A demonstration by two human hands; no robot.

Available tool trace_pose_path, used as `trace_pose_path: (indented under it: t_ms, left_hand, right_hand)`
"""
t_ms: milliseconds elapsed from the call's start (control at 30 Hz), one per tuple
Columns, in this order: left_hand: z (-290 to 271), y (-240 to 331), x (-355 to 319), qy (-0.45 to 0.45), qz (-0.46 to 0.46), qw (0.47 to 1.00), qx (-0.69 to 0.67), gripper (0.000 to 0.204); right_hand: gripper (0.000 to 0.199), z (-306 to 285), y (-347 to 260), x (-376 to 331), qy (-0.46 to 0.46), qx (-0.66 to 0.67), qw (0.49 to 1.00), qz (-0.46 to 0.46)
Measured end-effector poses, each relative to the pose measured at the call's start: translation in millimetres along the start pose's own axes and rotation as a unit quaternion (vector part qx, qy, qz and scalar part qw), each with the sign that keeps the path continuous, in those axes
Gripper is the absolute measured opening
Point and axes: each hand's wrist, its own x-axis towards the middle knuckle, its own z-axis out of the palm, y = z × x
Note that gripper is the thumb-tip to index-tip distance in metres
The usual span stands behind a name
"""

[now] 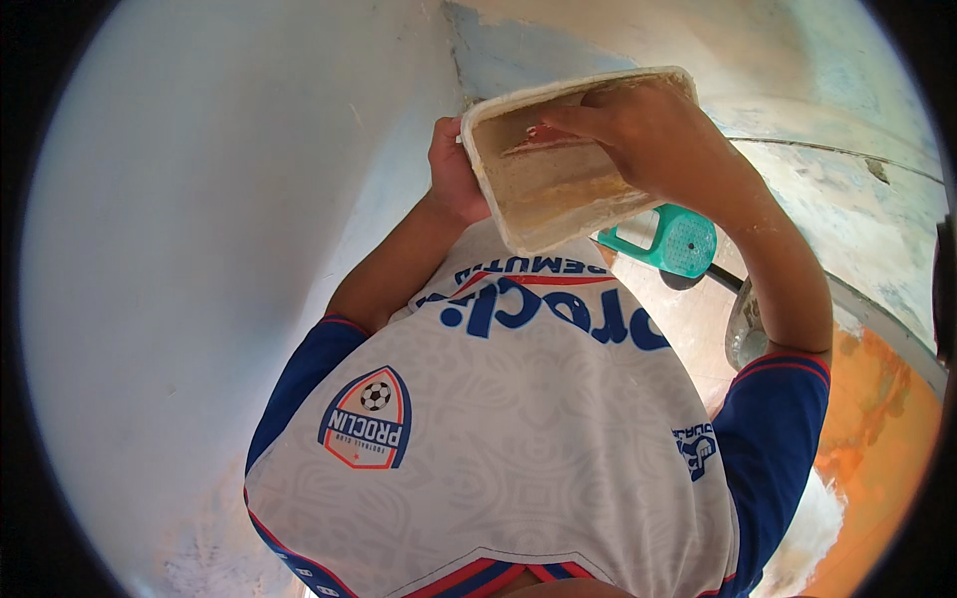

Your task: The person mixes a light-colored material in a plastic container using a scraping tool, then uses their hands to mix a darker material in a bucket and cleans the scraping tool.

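Tray, cream rectangular plastic, held tilted at chest height.
Left hand grips its edge; right hand, wrist bent, pinches red-tipped tool inside.

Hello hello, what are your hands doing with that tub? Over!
Left hand grips the tub by its end. Right hand reaches inside with a small red-edged tool. Green scoop lies below, clear of both.

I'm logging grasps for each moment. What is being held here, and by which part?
The left hand grips a rectangular plastic tub by its left rim and wall. The right hand reaches inside it, fingers on a thin reddish blade; its grip is unclear.
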Motion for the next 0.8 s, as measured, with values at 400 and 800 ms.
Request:
trace_pose_path:
  t_ms: [400, 800]
  left_hand:
    - [13.4, -3.9, -0.9, 0.059, -0.042, 0.997, 0.007, 0.075]
    - [-7.1, -1.9, 8.9, 0.023, -0.044, 0.999, 0.023, 0.069]
  right_hand:
    - [0.035, -2.4, -6.0, -8.8, -0.078, 0.07, 0.993, 0.052]
    - [0.031, 8.4, -6.0, -31.0, -0.064, 0.159, 0.98, 0.096]
